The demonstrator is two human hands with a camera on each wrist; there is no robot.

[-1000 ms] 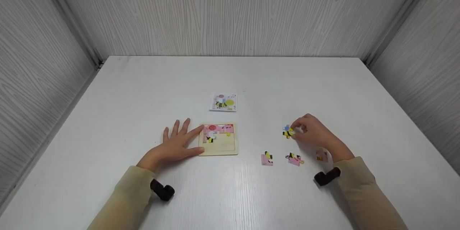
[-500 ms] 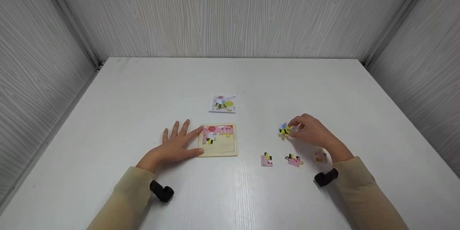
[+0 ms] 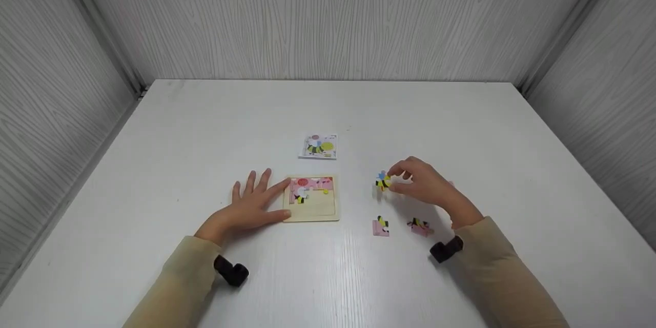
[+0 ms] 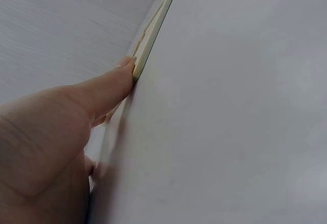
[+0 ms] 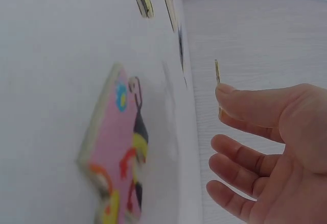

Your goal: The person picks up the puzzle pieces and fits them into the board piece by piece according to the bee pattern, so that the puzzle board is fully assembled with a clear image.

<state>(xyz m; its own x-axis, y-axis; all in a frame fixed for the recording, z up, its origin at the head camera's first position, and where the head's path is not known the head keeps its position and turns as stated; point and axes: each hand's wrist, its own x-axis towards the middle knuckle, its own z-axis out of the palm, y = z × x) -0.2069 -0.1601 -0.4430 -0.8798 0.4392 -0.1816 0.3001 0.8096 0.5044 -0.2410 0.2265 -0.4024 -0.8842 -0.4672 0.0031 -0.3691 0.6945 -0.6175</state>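
My right hand (image 3: 423,182) pinches a yellow, black and blue jigsaw piece (image 3: 382,181) between thumb and index finger, raised over the table right of the puzzle board. The right wrist view shows this held piece (image 5: 217,71) edge-on, the other fingers loosely bent below. My left hand (image 3: 248,209) lies spread at the wooden puzzle board (image 3: 318,209), its index fingertip and thumb at the left edge. In the left wrist view the thumb (image 4: 110,89) rests against the board's rim (image 4: 153,38). Pink pieces with a red circle and part of a bee fill the board's top and left.
A small card (image 3: 319,146) with the bee picture lies behind the board. Two loose pieces, one pink and yellow (image 3: 381,227) and one pink and black (image 3: 420,226), lie nearer me on the right. A bit of another pink piece (image 3: 451,183) shows behind the right wrist.
My right hand has moved left with the held piece, toward the board. Its forearm now covers the loose piece at the far right. My left hand has stayed in place.
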